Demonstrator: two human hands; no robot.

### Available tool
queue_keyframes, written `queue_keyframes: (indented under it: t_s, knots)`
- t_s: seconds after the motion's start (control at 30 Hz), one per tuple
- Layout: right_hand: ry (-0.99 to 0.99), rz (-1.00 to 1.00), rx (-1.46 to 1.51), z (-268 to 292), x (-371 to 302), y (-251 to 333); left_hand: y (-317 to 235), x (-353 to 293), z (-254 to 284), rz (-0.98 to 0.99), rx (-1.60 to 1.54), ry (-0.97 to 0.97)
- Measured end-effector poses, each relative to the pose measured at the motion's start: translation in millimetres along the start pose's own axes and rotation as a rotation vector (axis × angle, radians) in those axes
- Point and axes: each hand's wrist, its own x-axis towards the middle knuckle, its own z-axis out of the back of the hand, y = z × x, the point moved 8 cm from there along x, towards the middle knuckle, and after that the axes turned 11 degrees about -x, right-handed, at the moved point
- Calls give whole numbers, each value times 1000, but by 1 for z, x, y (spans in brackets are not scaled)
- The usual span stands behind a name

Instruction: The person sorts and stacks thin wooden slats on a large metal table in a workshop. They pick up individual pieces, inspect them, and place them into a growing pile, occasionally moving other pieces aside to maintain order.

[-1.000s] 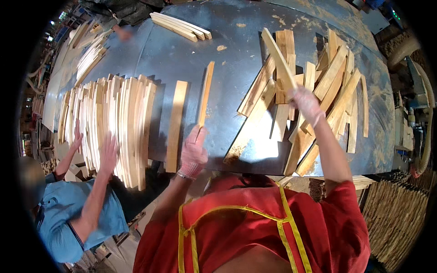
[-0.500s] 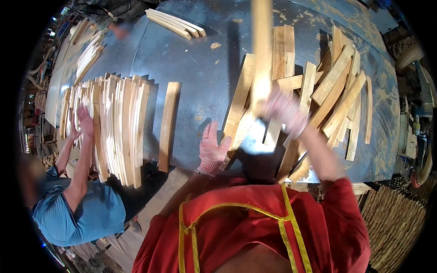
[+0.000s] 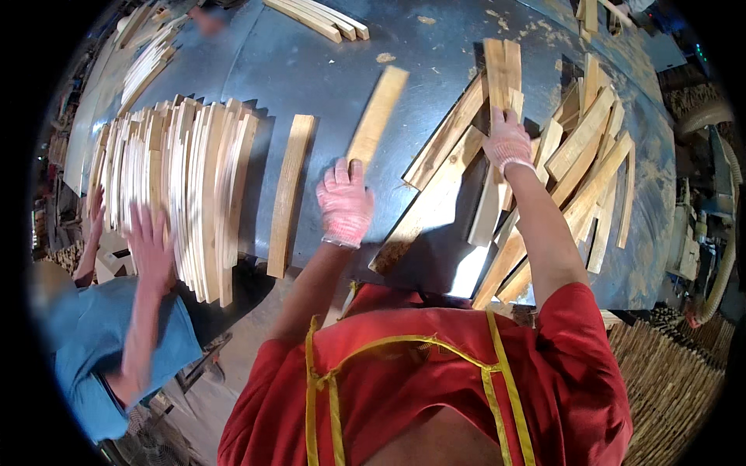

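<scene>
My left hand (image 3: 345, 203), in a pinkish knit glove, is closed on the near end of a wooden strip (image 3: 378, 113), which slants away over the dark table. To the left of it lies a single wooden strip (image 3: 291, 194). My right hand (image 3: 510, 143), gloved likewise, reaches into a loose pile of strips and has its fingers closed at the near end of another wooden strip (image 3: 495, 70). Its palm side is hidden. Beside that hand, two strips (image 3: 431, 194) lie slanted, and more strips (image 3: 583, 147) overlap at the right.
A dense row of strips (image 3: 203, 194) stands at the left, where a co-worker in a blue shirt (image 3: 163, 326) has both hands. Several pale strips (image 3: 318, 17) lie at the far side. Sawdust marks the metal table (image 3: 435, 46). Stacked wood (image 3: 668, 380) is at the lower right.
The strip that was upright in my right hand is gone from there; a strip is now in my left hand. My right hand has moved onto the pile. The co-worker's hands have moved nearer.
</scene>
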Motion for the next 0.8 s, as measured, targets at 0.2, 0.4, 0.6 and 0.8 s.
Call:
queue_keyframes:
  t_s: [0.2, 0.4, 0.6, 0.8]
  knots:
    - [221, -287, 205, 17, -60, -40, -62, -87, -26, -243, -161, 382]
    - [25, -355, 846, 22, -110, -64, -9, -82, -37, -96, -609, 326]
    - [-144, -296, 1461, 10, -161, -38, 15, -3, 12, -17, -276, 121]
    - [42, -178, 1528, -56, -164, 5, -71, 46, -31, -214, -74, 280]
